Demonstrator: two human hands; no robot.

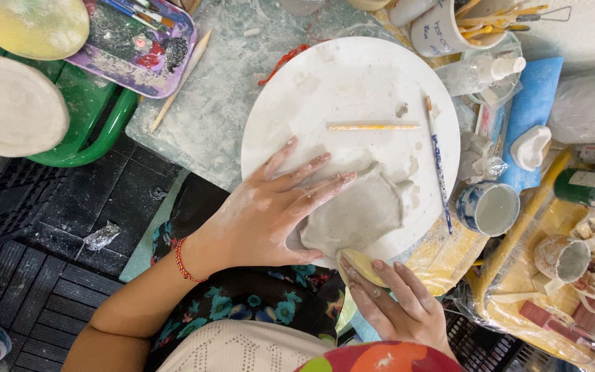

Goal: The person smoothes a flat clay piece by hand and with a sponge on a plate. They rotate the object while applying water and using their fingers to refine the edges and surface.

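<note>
On the near half of the round white board [352, 76], a flattened slab of grey clay [359, 213] lies spread, its long axis slanting from the near left edge of the board up toward the right. The left hand [270, 207] rests flat on the slab's left part, fingers spread and pointing right and slightly away; it grips nothing, only pressing palm and fingertips down on the clay and the board beside it. A red string bracelet [184, 260] circles that wrist.

The right hand [397, 303] comes in from the near side, just below the slab's near edge. Its fingers pinch a small yellowish sponge [359, 265], which touches the clay at the slab's nearest corner, right at the rim of the board. So the clay lies away and slightly left of the right hand's grasp, while the left hand is already on top of it and is the closer of the two to the slab's middle.

Farther across the board, apart from the clay, a thin yellow stick [373, 127] lies left to right, and a blue-handled brush [439, 172] runs near to far along the right rim. To the right stand a small blue-and-white cup [487, 207], a blue cloth [535, 103] and several mugs [587, 265]. At the far left sit a purple paint tray [139, 45] and a green stool [94, 117].
</note>
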